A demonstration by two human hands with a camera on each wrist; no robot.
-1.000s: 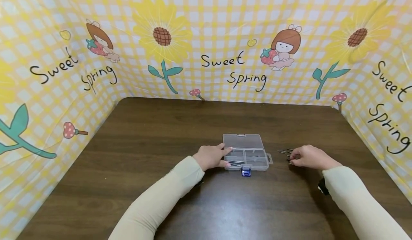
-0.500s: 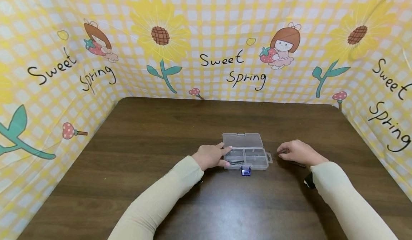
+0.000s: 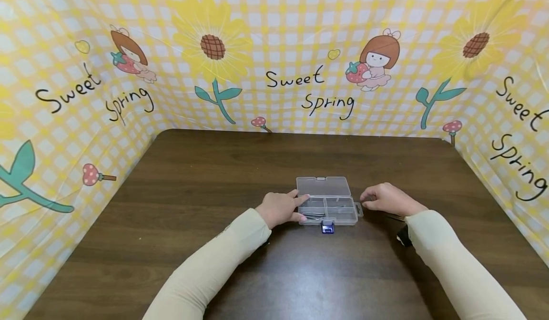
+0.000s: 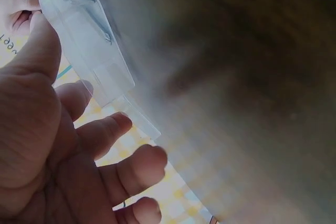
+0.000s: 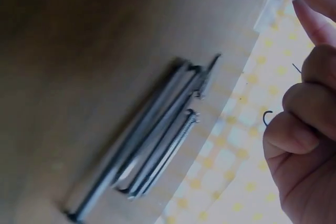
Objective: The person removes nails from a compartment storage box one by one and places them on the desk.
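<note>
Rn, L hand [image 3: 280, 209] has hold of the clear box [image 3: 343, 222] by its L end: thumb at front rim, index at hinge side, box spanning the gap btwn, other fingers loosely spread. R hand [image 3: 388, 199] is just beside the box's R end, nr the hook tab [image 3: 359, 210]; fingers curled in, thumb & index tips v. close together. Can't tell if anything's pinched there, or if the tips touch the tab. Box sits on the dark brown table [image 3: 214, 167], lid [image 3: 323, 186] folded back on the far side, blue latch [image 3: 328, 227] hanging at front. Front-L compt. has several metal rods [image 3: 315, 215], approx parallel. Under R wrist, loose fasteners [image 5: 156, 138] lie on the table, mostly side by side, blurry in R wrist view; at least one looks threaded. Pale sleeves [image 3: 218, 258] on both arms, dark band [image 3: 404, 236] at R cuff. Bkgd: yellow-white check cloth [image 3: 296, 34] w/ sunflowers & "Sweet Spring" lettering.
</note>
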